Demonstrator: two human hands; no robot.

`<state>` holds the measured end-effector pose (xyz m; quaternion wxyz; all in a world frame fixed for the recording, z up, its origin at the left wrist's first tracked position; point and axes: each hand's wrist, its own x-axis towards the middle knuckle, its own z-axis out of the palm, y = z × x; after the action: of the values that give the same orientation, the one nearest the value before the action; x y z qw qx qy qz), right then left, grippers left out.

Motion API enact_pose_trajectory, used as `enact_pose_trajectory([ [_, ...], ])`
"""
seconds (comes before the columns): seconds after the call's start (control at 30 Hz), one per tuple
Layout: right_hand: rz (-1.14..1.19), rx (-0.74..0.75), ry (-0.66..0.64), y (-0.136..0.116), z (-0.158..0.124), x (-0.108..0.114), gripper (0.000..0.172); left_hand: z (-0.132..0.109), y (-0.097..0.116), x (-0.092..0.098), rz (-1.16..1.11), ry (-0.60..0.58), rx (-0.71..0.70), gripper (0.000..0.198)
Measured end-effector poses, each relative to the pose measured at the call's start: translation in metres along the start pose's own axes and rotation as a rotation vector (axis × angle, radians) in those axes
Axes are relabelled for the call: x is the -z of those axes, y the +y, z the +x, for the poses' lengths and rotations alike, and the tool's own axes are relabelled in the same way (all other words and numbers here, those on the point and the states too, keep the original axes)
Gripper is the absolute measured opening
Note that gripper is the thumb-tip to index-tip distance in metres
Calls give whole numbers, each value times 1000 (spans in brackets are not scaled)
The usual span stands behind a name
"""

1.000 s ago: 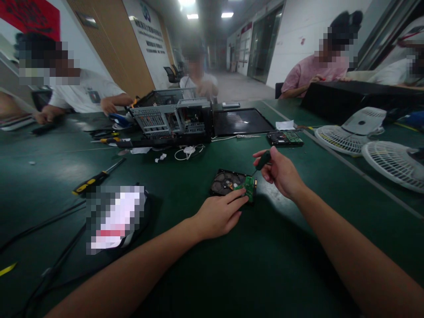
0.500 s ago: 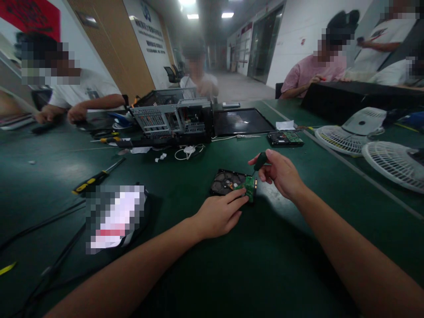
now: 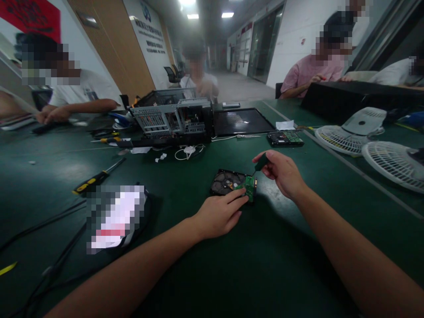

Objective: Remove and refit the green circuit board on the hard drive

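Note:
A hard drive (image 3: 225, 181) with a green circuit board (image 3: 250, 182) at its right end lies on the green table (image 3: 185, 278). My left hand (image 3: 220, 214) rests against its near edge, fingers apart, with fingertips on the board. In my right hand (image 3: 281, 172) is a small dark green screwdriver (image 3: 261, 162), gripped by the handle between thumb and fingers. The driver leans, and its thin tip meets the board's far edge near the right corner.
An open computer case (image 3: 172, 119) and a dark flat panel (image 3: 243, 121) stand beyond. Another hard drive (image 3: 285, 139) lies behind my right hand. White fan parts (image 3: 347, 132) are at right. A yellow-black screwdriver (image 3: 91, 182) and cables lie left. Several people sit around.
My right hand and the screwdriver handle have shifted slightly, the handle tilting more to the right. My left hand and the drive have not moved. The standing person at the right has moved left.

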<state>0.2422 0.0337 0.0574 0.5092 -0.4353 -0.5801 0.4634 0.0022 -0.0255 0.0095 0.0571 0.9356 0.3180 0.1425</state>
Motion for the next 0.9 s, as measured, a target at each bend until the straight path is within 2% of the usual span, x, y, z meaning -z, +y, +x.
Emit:
enact_pose_trajectory([
  [0.23, 88, -30, -64, 3, 1, 4, 28, 0, 1, 1, -9, -2, 0, 48],
  [0.5, 61, -77, -111, -3, 1, 5, 39, 0, 0, -2, 7, 0, 4, 48],
  [0.9, 150, -127, -88, -7, 1, 4, 34, 1, 1, 1, -3, -7, 6, 48],
])
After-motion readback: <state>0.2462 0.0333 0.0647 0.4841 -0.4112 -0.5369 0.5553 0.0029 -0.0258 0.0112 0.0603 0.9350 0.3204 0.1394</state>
